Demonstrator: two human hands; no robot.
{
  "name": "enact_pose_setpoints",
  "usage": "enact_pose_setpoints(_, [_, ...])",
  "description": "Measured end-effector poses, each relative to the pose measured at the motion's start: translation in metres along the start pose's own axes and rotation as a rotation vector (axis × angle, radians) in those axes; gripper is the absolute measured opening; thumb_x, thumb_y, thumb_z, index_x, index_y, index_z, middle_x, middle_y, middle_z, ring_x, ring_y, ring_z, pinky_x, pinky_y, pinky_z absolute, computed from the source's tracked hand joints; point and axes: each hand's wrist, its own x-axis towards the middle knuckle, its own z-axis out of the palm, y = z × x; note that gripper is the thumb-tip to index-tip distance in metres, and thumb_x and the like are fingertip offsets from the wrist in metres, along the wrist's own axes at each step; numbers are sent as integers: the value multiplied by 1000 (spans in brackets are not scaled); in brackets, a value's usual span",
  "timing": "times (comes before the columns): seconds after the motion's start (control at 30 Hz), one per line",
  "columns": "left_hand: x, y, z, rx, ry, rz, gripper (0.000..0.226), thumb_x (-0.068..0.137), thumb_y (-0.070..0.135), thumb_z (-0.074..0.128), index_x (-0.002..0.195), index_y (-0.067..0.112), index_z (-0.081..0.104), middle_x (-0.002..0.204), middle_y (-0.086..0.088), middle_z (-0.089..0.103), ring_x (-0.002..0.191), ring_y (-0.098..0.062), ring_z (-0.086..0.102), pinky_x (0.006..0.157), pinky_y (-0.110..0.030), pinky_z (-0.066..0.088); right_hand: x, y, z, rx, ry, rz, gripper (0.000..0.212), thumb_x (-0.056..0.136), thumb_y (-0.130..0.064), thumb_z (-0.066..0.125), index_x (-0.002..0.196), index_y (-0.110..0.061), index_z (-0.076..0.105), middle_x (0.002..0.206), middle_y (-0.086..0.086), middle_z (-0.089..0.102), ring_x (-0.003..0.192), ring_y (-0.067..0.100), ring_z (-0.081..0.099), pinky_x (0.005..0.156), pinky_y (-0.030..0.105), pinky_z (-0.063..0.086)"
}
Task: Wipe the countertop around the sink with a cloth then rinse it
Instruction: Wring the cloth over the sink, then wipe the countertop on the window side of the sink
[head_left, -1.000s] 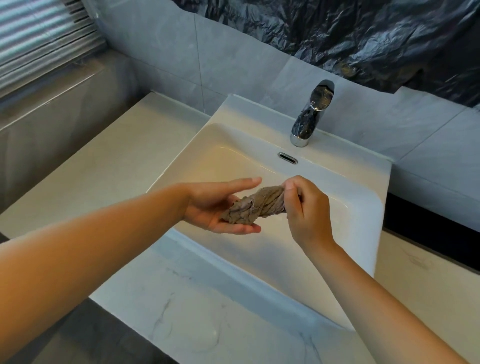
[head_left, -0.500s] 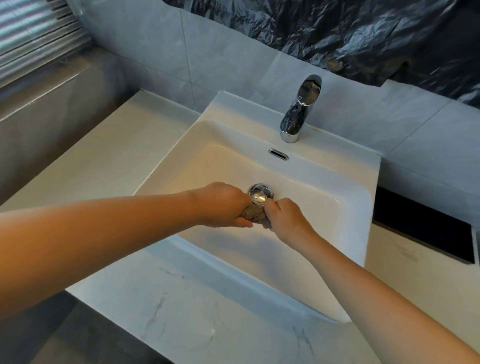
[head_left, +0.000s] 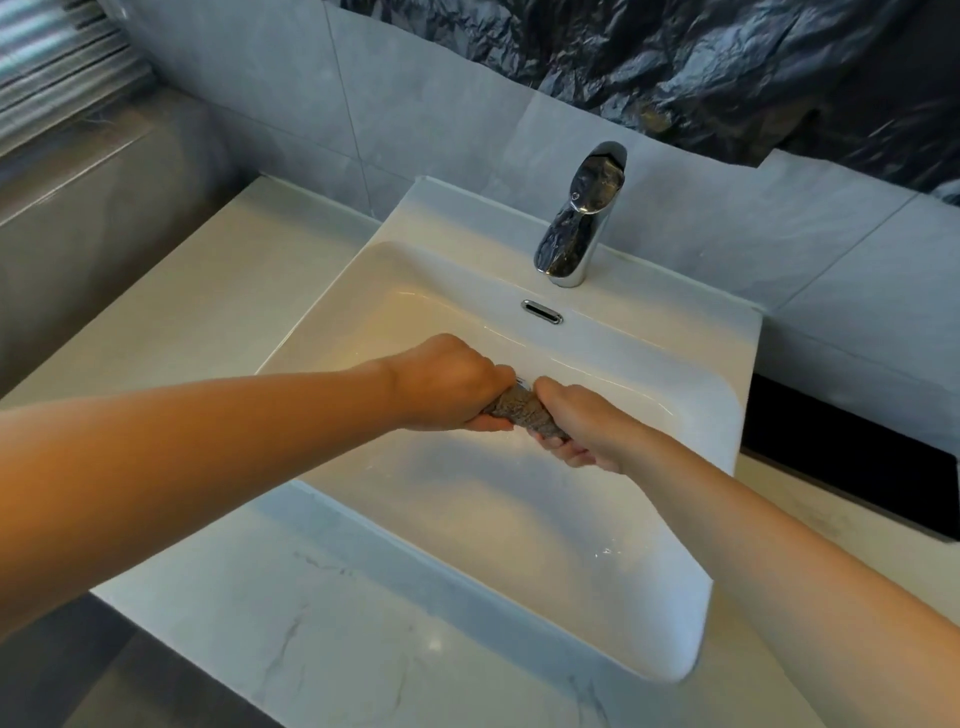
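A grey-brown cloth (head_left: 521, 410), twisted into a tight roll, is held over the middle of the white sink basin (head_left: 691, 545). My left hand (head_left: 447, 382) grips its left end in a fist. My right hand (head_left: 576, 423) grips its right end, fingers curled under it. Only a short stretch of cloth shows between the two hands, which hide the drain. The chrome faucet (head_left: 579, 218) stands behind the basin with no water visibly running. The marble countertop (head_left: 311, 639) surrounds the sink.
A pale counter section (head_left: 171, 322) runs to the left of the basin and a grey tiled wall (head_left: 426, 109) rises behind. Crumpled black plastic sheeting (head_left: 701, 57) hangs above the faucet. A dark gap (head_left: 852, 473) lies right of the sink. The overflow slot (head_left: 542, 311) is below the faucet.
My left hand went from open under the cloth to a fist around it. Both hands dropped lower into the basin and closed together, twisting the cloth tighter.
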Motion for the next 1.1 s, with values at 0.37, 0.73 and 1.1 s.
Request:
enact_pose_setpoints(0.37, [-91, 24, -7, -760, 155, -658, 32, 83, 54, 59, 98, 25, 57, 91, 5, 53, 77, -11, 53, 63, -22, 43, -30, 1, 56, 584, 292, -369, 35, 87, -4, 62, 121, -10, 52, 113, 9, 61, 96, 17, 66, 80, 26, 56])
enact_pose_setpoints(0.73, [-237, -7, -12, -1195, 449, -875, 20, 97, 28, 43, 91, 17, 59, 78, -2, 62, 67, -14, 59, 60, -29, 49, -45, -81, 216, 757, 116, -405, 18, 91, -19, 59, 100, -5, 68, 94, 10, 73, 89, 17, 70, 77, 26, 55])
enact_pose_setpoints(1.1, [-381, -99, -6, -915, 363, -872, 35, 99, 40, 38, 91, 17, 63, 81, -1, 65, 76, -19, 61, 70, -34, 49, -9, -164, 367, 834, 145, -343, 38, 96, -38, 49, 119, -9, 59, 112, 14, 69, 104, 27, 66, 89, 42, 54])
